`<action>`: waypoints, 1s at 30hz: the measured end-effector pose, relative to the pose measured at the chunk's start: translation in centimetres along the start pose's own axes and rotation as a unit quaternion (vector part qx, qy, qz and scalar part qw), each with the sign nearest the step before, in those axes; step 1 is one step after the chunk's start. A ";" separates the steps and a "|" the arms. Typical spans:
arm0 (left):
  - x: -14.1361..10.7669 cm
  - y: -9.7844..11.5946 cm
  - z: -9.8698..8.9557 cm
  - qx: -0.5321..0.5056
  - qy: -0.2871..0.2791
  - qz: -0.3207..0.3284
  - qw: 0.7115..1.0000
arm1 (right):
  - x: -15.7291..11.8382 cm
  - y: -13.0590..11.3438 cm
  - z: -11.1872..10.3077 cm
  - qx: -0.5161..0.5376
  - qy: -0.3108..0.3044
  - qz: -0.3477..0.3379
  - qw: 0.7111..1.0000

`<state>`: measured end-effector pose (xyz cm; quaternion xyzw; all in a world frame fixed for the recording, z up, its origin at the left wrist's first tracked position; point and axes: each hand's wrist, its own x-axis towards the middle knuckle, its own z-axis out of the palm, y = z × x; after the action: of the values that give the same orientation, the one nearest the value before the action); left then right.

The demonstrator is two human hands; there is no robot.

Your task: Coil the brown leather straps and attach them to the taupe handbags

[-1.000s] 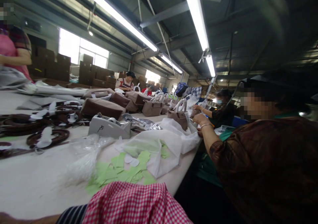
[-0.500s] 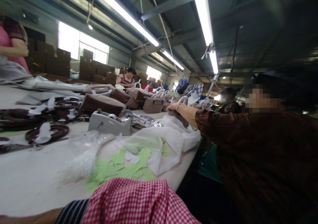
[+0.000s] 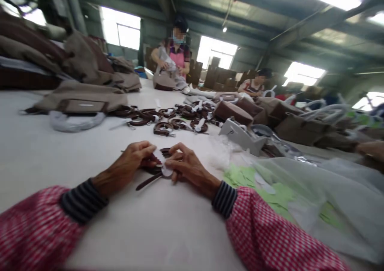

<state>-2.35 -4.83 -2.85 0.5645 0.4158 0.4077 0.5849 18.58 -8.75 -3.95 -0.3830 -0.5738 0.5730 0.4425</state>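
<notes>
Over the white table, both my hands meet at a coiled dark brown strap (image 3: 149, 181), one end of which sticks out toward me. A white paper-like strip (image 3: 165, 170) lies around or across the coil; I cannot tell which. My left hand (image 3: 129, 165) is closed on the coil's left side, thumb and forefinger at the strip's upper end. From the right, my right hand (image 3: 192, 169) pinches the strip's lower, rounded end. Its other fingers curl over the coil and partly hide it. Beyond them lie several similar coiled straps (image 3: 163, 129) with white strips on them.
A taupe bag (image 3: 81, 95) with a wrapped handle lies at left. A grey tape dispenser (image 3: 241, 137), green paper pieces (image 3: 279, 197) and a translucent white sheet (image 3: 339, 191) are at right. More bags (image 3: 300, 125) stand behind. Across the table, a person (image 3: 180, 57) handles a bag.
My view has swung left and down from the right side of the table. Both my hands now show, holding a coiled strap; earlier only one sleeve and a forearm showed.
</notes>
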 end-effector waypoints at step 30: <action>-2.9 2.4 -2.0 0.361 -0.121 0.238 0.894 | -0.5 -1.2 -1.5 -0.131 -0.083 -0.003 0.988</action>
<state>-5.18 -6.82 -0.40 0.8638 0.3132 0.2855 0.2723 20.22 -8.78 -2.86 -0.3873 -0.6797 0.5213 0.3409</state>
